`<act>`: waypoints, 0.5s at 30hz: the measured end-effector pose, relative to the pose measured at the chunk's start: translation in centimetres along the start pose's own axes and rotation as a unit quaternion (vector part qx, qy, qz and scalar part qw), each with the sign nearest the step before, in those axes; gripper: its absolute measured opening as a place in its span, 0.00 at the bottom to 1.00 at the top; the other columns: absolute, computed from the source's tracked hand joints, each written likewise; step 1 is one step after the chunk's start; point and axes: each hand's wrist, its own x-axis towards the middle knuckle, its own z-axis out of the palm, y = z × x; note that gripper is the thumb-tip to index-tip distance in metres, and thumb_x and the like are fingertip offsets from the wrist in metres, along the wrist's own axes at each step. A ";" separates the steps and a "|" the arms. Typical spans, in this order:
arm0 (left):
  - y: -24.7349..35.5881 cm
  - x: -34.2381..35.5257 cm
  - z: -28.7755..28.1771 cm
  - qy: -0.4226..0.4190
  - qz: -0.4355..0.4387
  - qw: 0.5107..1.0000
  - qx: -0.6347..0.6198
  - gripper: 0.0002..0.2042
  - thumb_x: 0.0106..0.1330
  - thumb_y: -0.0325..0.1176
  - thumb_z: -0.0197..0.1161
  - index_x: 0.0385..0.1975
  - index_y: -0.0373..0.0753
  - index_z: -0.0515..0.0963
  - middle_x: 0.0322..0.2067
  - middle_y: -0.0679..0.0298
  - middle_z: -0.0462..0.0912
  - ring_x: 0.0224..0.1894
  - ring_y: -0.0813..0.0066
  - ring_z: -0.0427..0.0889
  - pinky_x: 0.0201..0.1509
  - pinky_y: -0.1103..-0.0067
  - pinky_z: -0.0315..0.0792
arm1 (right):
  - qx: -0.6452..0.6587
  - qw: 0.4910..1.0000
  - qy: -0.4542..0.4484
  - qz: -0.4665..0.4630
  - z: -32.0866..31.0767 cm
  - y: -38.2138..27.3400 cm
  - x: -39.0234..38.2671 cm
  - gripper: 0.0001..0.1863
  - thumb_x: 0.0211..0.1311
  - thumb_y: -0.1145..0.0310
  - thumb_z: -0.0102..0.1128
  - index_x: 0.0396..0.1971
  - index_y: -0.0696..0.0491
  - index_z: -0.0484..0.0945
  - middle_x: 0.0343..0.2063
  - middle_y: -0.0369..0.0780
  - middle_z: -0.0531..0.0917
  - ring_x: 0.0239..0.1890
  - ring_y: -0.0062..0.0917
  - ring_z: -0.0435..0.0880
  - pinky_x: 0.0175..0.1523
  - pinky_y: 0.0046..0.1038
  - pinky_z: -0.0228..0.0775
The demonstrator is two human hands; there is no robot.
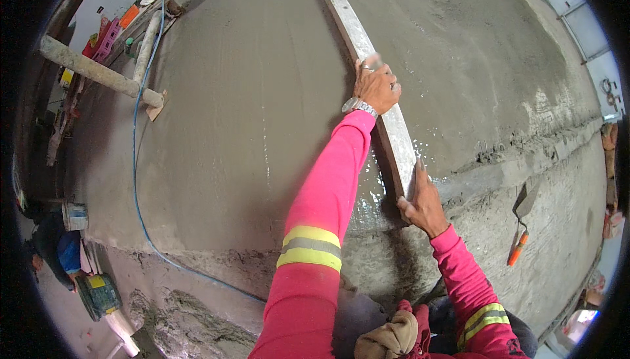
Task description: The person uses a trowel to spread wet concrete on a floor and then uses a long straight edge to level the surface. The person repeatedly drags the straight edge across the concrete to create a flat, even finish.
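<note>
A long, pale, straight screed board (344, 11) lies across the wet grey cement surface (262, 96), running from the far edge toward me. My left hand (377, 90) is closed over the board partway along, with a watch on that wrist. Closer to me, my right hand (425, 203) grips the board's near end, thumb on one side and fingers along the other. Both sleeves are pink with reflective bands. Water glistens beside the board's near part. To the right, a trowel (519, 247) with an orange handle rests on the rougher, paler cement.
A thin blue hose (135, 149) curves down the left side and along the near ledge. Scaffold pipes (92, 67) stand at the upper left. At the lower left are a white bucket (75, 216), a dark green container (98, 296) and another person (56, 244).
</note>
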 end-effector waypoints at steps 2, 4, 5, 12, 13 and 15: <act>0.0 -0.8 0.5 0.027 -0.011 1.000 0.011 0.09 0.55 0.41 0.61 0.23 0.43 0.82 0.39 0.66 0.78 0.60 0.57 0.62 0.66 0.57 0.45 | -0.003 1.000 0.005 -0.026 0.5 0.4 -0.6 0.49 0.42 0.70 0.61 0.63 0.70 0.43 0.56 0.65 0.61 0.57 0.58 0.65 0.62 0.40 0.59; 0.5 -0.9 -0.1 -0.003 -0.003 1.000 -0.023 0.09 0.54 0.40 0.62 0.23 0.43 0.82 0.39 0.65 0.79 0.60 0.56 0.62 0.66 0.58 0.46 | -0.021 0.999 0.023 -0.037 0.6 0.5 -1.3 0.50 0.42 0.70 0.62 0.63 0.70 0.43 0.56 0.65 0.61 0.56 0.58 0.65 0.61 0.40 0.59; 0.6 -0.2 -0.3 -0.006 -0.008 1.000 -0.027 0.08 0.54 0.39 0.62 0.23 0.42 0.82 0.39 0.65 0.79 0.60 0.56 0.62 0.66 0.58 0.46 | -0.030 0.998 0.032 -0.042 0.6 0.6 -1.4 0.50 0.41 0.70 0.62 0.63 0.70 0.43 0.56 0.65 0.61 0.56 0.58 0.65 0.61 0.40 0.59; -0.3 -1.1 -0.2 0.016 -0.009 1.000 -0.025 0.09 0.54 0.38 0.62 0.21 0.40 0.82 0.38 0.63 0.79 0.59 0.56 0.63 0.65 0.61 0.49 | -0.010 0.999 0.009 -0.030 1.2 0.6 -1.1 0.49 0.42 0.72 0.62 0.63 0.70 0.44 0.55 0.63 0.63 0.56 0.56 0.66 0.60 0.41 0.60; -0.1 -1.3 -0.2 0.011 -0.006 0.999 -0.035 0.09 0.54 0.38 0.62 0.21 0.40 0.82 0.38 0.63 0.79 0.59 0.56 0.63 0.65 0.61 0.49 | -0.046 0.992 0.058 -0.105 1.4 0.7 -1.3 0.49 0.42 0.72 0.63 0.63 0.69 0.43 0.52 0.62 0.65 0.53 0.56 0.69 0.57 0.42 0.63; -0.4 -0.9 -0.4 0.016 -0.003 0.999 -0.037 0.08 0.53 0.38 0.63 0.21 0.40 0.81 0.37 0.63 0.79 0.59 0.56 0.63 0.65 0.63 0.50 | -0.015 0.999 0.022 -0.040 0.7 -0.1 -0.3 0.50 0.42 0.72 0.63 0.63 0.69 0.43 0.51 0.62 0.66 0.52 0.56 0.69 0.56 0.42 0.63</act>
